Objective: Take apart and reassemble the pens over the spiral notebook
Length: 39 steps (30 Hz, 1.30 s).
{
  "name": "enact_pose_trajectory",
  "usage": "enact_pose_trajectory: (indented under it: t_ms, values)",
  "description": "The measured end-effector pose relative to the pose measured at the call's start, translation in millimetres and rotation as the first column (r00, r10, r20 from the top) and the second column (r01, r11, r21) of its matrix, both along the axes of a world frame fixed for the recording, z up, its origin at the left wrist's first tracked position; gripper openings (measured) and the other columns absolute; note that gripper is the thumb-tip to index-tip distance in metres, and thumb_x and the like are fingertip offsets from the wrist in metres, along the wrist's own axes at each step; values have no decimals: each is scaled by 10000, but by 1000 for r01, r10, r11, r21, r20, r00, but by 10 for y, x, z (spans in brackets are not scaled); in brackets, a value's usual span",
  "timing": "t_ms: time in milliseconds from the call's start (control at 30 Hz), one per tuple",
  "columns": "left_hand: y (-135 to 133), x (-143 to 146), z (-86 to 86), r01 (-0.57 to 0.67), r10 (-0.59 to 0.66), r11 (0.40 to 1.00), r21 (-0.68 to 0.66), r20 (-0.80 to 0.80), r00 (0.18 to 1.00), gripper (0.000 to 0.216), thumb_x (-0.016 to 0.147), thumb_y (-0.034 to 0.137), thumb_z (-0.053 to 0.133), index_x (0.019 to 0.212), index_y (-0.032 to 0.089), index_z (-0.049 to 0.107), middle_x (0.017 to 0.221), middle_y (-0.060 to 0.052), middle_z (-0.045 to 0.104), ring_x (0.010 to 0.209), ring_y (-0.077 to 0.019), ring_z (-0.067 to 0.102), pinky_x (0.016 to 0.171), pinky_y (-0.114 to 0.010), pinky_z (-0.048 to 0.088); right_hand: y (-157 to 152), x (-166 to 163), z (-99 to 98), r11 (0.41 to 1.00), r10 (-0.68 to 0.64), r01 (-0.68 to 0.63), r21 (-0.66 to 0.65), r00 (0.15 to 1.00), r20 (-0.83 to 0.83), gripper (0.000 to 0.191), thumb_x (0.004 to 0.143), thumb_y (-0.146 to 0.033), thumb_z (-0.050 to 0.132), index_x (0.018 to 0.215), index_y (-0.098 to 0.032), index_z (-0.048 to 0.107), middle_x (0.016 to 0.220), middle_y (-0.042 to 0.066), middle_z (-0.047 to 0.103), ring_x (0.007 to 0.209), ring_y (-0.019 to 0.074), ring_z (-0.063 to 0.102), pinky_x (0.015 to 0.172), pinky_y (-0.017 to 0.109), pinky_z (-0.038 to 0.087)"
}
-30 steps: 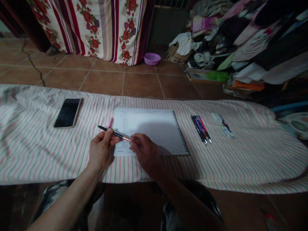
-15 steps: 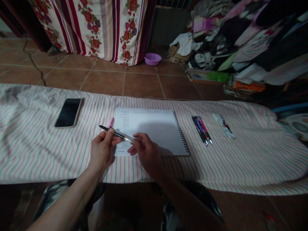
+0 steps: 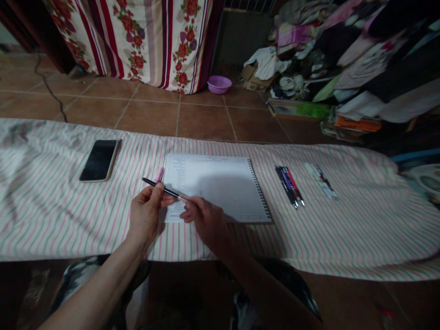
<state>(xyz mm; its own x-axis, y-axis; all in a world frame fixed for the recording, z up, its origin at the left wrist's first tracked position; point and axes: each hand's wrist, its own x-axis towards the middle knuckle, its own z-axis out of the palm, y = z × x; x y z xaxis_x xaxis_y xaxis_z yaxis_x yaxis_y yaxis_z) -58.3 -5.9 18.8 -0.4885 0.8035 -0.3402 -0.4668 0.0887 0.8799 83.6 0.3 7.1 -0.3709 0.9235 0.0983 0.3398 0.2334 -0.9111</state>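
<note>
A black pen (image 3: 164, 189) with a coppery section near its right end is held between both hands, above the left part of a spiral notebook (image 3: 220, 183). My left hand (image 3: 147, 208) pinches the barrel between thumb and fingers. My right hand (image 3: 204, 217) is closed around the pen's right end, and its fingertips hide that tip. A small pink-purple object (image 3: 160, 174), perhaps a pen or cap, lies by the notebook's left edge, just behind the black pen. The notebook lies open at a mostly blank page, with its coil on the right.
A phone (image 3: 99, 160) lies at the left on the striped cloth (image 3: 371, 220). Several pens (image 3: 289, 187) form a group right of the notebook, and more pale pens (image 3: 322, 181) lie beyond. A purple basin (image 3: 219, 85) and piled clothes (image 3: 295, 41) are on the floor behind.
My right hand's fingers have closed on the pen's right end, covering the silvery tip that showed before. My left hand keeps its pinch with little movement.
</note>
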Motion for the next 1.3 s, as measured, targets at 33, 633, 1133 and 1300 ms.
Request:
enact_pose_trajectory:
  t_ms: [33,633,1133,1300]
  values:
    - [-4,-1,1,6,-6,1000,2,-1,1000,259,630,316,737,651,116,574,514,14,616,455,-82,592,493,-157,488,-4,-2,5,1000,-1,1,-23,1000,-7,234,900,-335,399,903,-176,571,650,14,663,520,118,651,523,220,521]
    - [-45,38,88,226,-231,971,82,53,972,233,713,318,669,763,144,524,664,-34,675,468,-89,607,439,-159,490,83,99,238,212,-485,-542,-813,664,-569,248,912,-140,313,925,-136,561,492,-83,426,274,-19,249,272,23,204]
    - [-38,-62,78,83,-83,996,-11,48,995,130,834,222,516,744,134,483,610,-71,681,460,-123,638,459,-176,518,-31,-19,80,920,-125,38,-390,972,-200,399,822,-535,448,1036,-198,462,686,12,647,448,117,579,405,218,455]
    - [-34,-33,86,84,-82,996,-19,100,992,145,806,233,556,732,134,480,608,-73,679,462,-130,638,470,-192,525,-3,20,-25,916,-26,-69,396,973,229,156,852,-296,517,972,-218,579,900,69,664,835,192,621,759,344,510]
